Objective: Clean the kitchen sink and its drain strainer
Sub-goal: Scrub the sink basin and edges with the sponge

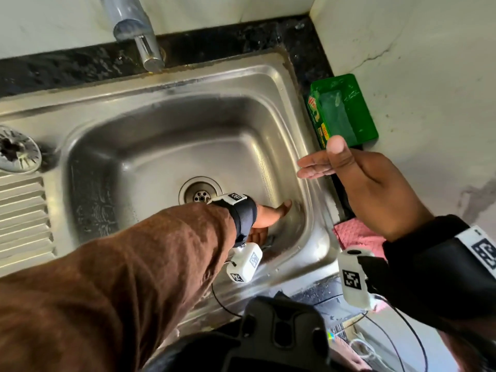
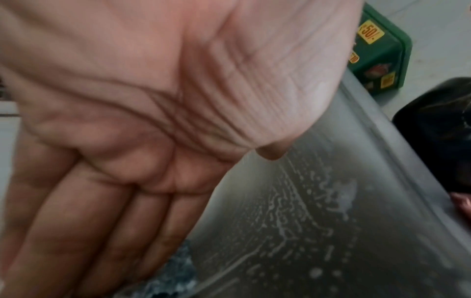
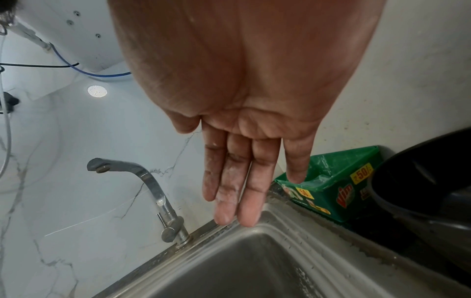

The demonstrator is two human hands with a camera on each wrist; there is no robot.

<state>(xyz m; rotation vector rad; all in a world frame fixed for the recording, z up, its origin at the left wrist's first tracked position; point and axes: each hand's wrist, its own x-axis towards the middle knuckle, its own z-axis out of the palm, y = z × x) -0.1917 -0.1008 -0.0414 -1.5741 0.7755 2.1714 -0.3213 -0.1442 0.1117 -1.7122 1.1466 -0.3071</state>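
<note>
The steel sink has an open drain. Its round strainer lies on the drainboard at the far left. My left hand reaches into the basin's near right corner, palm down. In the left wrist view its fingers lie straight and press a grey metal scrubber against the soapy sink wall. My right hand hovers over the sink's right rim, fingers straight and empty. White soap residue shows on those fingers.
A green dish-soap tub stands on the dark counter at the right. A pink cloth lies near the rim below my right hand. The faucet rises at the back. A dark vessel sits beside the tub.
</note>
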